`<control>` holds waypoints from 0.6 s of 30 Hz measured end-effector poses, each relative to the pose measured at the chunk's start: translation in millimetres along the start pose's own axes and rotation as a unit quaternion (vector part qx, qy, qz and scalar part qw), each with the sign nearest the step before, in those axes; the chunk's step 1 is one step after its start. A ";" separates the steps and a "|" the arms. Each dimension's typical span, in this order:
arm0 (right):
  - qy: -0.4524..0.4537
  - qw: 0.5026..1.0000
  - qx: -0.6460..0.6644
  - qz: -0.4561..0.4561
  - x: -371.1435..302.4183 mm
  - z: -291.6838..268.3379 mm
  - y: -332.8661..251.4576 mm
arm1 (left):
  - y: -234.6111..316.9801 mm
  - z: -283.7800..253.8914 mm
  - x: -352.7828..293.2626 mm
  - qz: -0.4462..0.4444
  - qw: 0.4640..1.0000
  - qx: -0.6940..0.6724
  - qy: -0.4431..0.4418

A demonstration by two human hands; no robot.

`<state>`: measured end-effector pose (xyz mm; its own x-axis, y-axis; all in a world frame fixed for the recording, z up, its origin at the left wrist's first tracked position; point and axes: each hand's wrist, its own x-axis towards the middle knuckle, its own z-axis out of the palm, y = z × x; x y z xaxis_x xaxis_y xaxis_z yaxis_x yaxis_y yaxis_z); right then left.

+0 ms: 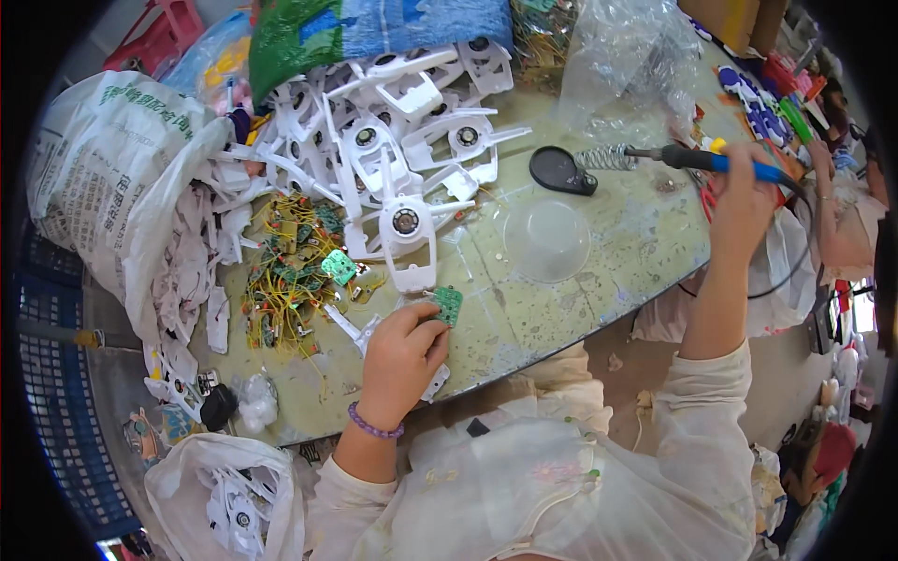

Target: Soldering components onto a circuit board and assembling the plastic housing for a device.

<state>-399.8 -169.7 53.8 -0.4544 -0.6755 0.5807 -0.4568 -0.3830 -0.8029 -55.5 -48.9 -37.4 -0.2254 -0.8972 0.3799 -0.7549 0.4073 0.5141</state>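
My left hand (400,353), a purple bead bracelet at its wrist, pinches a small green circuit board (449,307) near the table's front edge. My right hand (742,201) is wrapped round the blue grip of a soldering iron (692,159), raised at the right. The iron's tip end is in the coiled spring of a stand (606,158) with a black oval base. Just beyond my left hand lies a white plastic frame (405,245) with a round black centre. Another green board (339,267) rests beside a tangle of boards with yellow wires (290,252).
A heap of white plastic frames (374,140) spills from a blue and green sack (393,28) at the back. A see-through round dish (547,241) sits mid-table. White sacks (122,178) stand at the left; clear plastic bags (631,65) lie at the back right. The iron's black cable (806,245) hangs at right.
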 end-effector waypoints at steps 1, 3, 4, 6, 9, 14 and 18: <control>-0.036 0.998 -0.020 -0.041 7.0 6.9 8.6 | 1.3 0.3 2.2 0.003 1.000 0.002 0.006; -0.128 0.987 -0.100 -0.007 6.6 22.3 16.5 | 1.9 -0.2 2.7 0.004 1.000 0.002 -0.003; -0.129 0.983 -0.124 -0.037 2.0 30.6 17.4 | 2.5 -1.2 3.6 0.003 1.000 -0.008 -0.006; -0.146 0.976 -0.138 -0.084 -10.3 47.3 32.6 | 2.1 -2.9 2.7 0.006 1.000 -0.009 -0.010; -0.068 0.994 0.075 0.034 -41.0 62.9 43.8 | 1.7 -7.5 2.0 0.004 0.999 -0.010 -0.031; 0.031 0.992 0.063 0.106 -100.6 38.8 51.1 | 30.5 -4.3 8.5 -0.071 0.993 0.088 0.012; -0.258 0.951 0.099 0.140 -138.5 46.0 -1.6 | 33.7 -1.3 18.1 -0.124 0.984 0.107 -0.076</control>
<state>-301.0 -104.5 -31.5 -0.0775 -0.9679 0.2391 -0.1965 -0.2203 -0.9554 -84.2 -51.2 -12.2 -0.0956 -0.9863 0.1347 -0.9072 0.1420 0.3960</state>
